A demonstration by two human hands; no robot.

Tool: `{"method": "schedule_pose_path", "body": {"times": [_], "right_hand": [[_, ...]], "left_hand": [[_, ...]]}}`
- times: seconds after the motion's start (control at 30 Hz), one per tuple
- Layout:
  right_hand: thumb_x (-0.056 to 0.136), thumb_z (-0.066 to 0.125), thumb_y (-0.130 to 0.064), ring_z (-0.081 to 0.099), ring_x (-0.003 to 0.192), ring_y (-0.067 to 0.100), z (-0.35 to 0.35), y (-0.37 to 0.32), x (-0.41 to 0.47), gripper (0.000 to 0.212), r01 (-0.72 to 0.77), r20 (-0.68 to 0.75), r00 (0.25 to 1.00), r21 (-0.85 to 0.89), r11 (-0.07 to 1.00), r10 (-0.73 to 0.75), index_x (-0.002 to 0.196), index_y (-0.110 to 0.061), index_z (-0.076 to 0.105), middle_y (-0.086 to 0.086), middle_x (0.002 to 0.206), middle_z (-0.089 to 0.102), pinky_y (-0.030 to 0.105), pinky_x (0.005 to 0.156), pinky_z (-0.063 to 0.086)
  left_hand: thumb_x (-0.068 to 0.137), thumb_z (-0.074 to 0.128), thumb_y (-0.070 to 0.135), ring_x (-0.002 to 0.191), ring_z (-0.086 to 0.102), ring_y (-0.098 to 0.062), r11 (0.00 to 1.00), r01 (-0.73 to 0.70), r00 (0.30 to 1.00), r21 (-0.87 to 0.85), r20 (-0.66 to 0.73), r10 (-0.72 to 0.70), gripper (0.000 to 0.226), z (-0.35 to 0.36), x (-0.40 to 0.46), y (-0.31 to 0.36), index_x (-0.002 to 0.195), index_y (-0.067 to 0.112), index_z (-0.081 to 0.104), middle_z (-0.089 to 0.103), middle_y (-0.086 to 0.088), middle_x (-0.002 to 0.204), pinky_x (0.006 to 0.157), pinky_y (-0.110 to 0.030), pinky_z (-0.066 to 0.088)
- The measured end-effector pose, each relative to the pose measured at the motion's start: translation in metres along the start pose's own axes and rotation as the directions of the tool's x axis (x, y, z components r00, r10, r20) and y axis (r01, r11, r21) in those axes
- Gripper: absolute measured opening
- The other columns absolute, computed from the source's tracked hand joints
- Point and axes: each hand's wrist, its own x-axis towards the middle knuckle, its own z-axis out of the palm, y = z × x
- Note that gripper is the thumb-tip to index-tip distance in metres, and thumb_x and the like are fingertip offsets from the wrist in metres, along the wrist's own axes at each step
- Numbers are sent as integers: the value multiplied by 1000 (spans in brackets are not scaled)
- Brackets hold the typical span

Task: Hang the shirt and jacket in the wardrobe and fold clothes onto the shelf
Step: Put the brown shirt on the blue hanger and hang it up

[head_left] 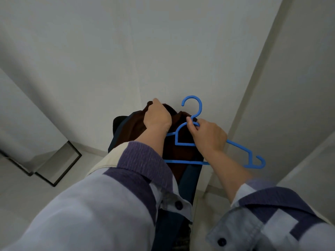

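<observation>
A dark brown garment with navy parts hangs down in front of me, its lower part running between my forearms. My left hand grips the garment's top edge from above. My right hand pinches the neck of a blue plastic hanger, just below its hook. The hanger lies across the front of the garment, and its right end sticks out past my right wrist. A cream cloth is draped under my left sleeve.
A pale wall fills the view ahead. A white panel stands at the right, another white panel at the left. A dark-framed flat object lies on the light floor at the lower left.
</observation>
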Motion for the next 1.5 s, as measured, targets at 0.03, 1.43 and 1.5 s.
{"method": "schedule_pose_path", "body": {"times": [0.03, 1.43, 1.5], "right_hand": [[92, 31, -63, 38, 43, 17, -4, -2, -4, 57, 2, -6, 1000, 2, 1000, -2, 53, -21, 31, -1, 48, 41, 25, 42, 25], [93, 33, -60, 38, 43, 14, -52, -40, -52, 54, 54, -81, 995, -6, 998, -55, 55, -21, 36, -3, 48, 42, 24, 44, 26], [93, 34, -59, 38, 43, 14, -40, -39, -42, 53, 67, -75, 995, 19, 998, -65, 55, -22, 35, -3, 48, 42, 24, 43, 25]], "left_hand": [[97, 39, 8, 108, 57, -31, 996, 17, 1000, -88, -16, -18, 28, -9, -5, 3, 124, 3, 44, 56, -16, 121, 77, -34, 41], [99, 36, 46, 134, 38, -34, 951, 309, 878, 5, 383, -287, 69, -75, -39, -56, 146, -2, 23, 35, -19, 148, 108, -39, 33], [92, 32, 63, 135, 35, -34, 915, 389, 872, -104, 361, -330, 83, -59, -21, -53, 148, 1, 24, 33, -17, 150, 112, -42, 30]]}}
